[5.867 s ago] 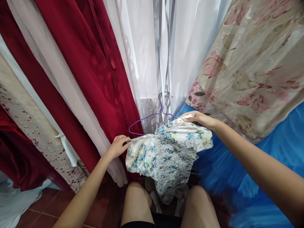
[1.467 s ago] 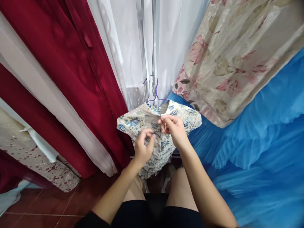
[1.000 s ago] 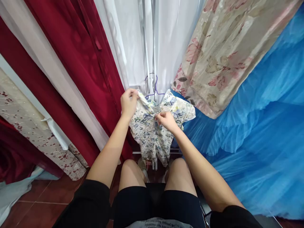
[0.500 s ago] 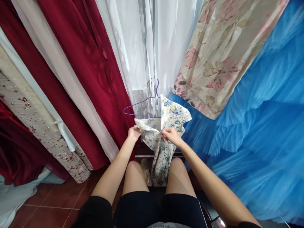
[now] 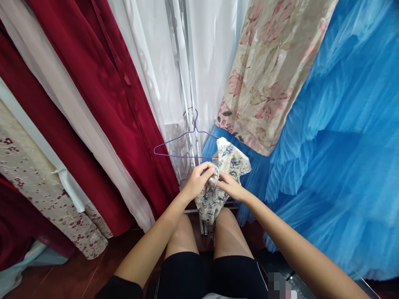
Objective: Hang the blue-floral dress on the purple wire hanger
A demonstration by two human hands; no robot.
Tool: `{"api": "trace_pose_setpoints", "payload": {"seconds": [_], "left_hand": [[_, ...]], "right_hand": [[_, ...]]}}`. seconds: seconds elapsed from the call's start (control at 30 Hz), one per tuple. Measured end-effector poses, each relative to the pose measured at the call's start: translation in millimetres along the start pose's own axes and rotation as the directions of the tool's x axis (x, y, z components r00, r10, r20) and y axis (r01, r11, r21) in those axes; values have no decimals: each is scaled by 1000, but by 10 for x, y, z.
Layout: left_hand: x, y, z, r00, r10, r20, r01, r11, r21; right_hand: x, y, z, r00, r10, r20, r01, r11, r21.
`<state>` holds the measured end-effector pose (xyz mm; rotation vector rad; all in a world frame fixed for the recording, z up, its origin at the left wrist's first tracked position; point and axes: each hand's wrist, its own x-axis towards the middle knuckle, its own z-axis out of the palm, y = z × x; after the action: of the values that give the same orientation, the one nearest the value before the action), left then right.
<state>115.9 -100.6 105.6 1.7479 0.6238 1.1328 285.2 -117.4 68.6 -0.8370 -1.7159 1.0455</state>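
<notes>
A purple clothes hanger [image 5: 174, 155] hangs by its hook at a white metal stand [image 5: 183, 62]. Over its right arm sits one shoulder of a white floral blouse [image 5: 232, 155] with blue and yellow flowers; the left arm of the hanger is bare. My left hand [image 5: 199, 177] is closed on the blouse's bunched edge near the middle, thumb over fingers. Right beside it, my right hand [image 5: 229, 185] grips the same edge, its fingertips partly hidden behind the cloth. Below both hands the rest of the blouse droops between my knees.
Long dark red dresses [image 5: 115, 104] and a pale pink one [image 5: 68, 95] hang on the left. A beige floral dress [image 5: 264, 87] and a blue tulle gown [image 5: 349, 166] fill the right. Reddish floor tiles [image 5: 77, 270] show below left.
My left hand has moved right, bringing the blouse's loose side in from the left to meet my right hand. The blouse now covers less of the hanger's right arm. The camera view has shifted slightly.
</notes>
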Motion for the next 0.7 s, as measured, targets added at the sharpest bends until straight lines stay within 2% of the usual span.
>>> {"api": "trace_pose_setpoints", "payload": {"seconds": [0.07, 0.17, 0.23, 0.3, 0.4, 0.5, 0.57, 0.63, 0.7], "left_hand": [[-13, 40, 56, 998, 60, -7, -59, 996, 74], [-39, 13, 84, 993, 101, -59, -92, 985, 144], [-73, -23, 77, 987, 121, -106, -96, 972, 216], [-120, -47, 63, 989, 104, -105, -79, 974, 213], [-200, -71, 45, 1000, -4, 30, 4, 1000, 5], [-279, -128, 36, 972, -132, 194, 161, 977, -140], [-331, -194, 8, 942, -191, 275, 227, 968, -106], [-383, -276, -75, 916, -231, 327, 242, 970, 9], [-435, -374, -242, 914, -263, 308, 224, 962, 155]], "right_hand": [[-68, -83, 66, 998, 56, 3, -56, 986, 158], [-194, -195, 146, 974, 226, 29, -221, 902, 371], [-265, -283, 178, 948, 308, 82, -313, 854, 416], [-312, -378, 196, 935, 332, 127, -354, 839, 413], [-341, -514, 203, 944, 294, 152, -331, 843, 424], [-349, -636, 173, 954, 269, 132, -299, 838, 456], [-358, -713, 116, 957, 268, 109, -288, 847, 447], [-367, -779, 23, 966, 249, 66, -254, 881, 400], [-362, -815, -108, 976, 219, 5, -209, 925, 317]]}}
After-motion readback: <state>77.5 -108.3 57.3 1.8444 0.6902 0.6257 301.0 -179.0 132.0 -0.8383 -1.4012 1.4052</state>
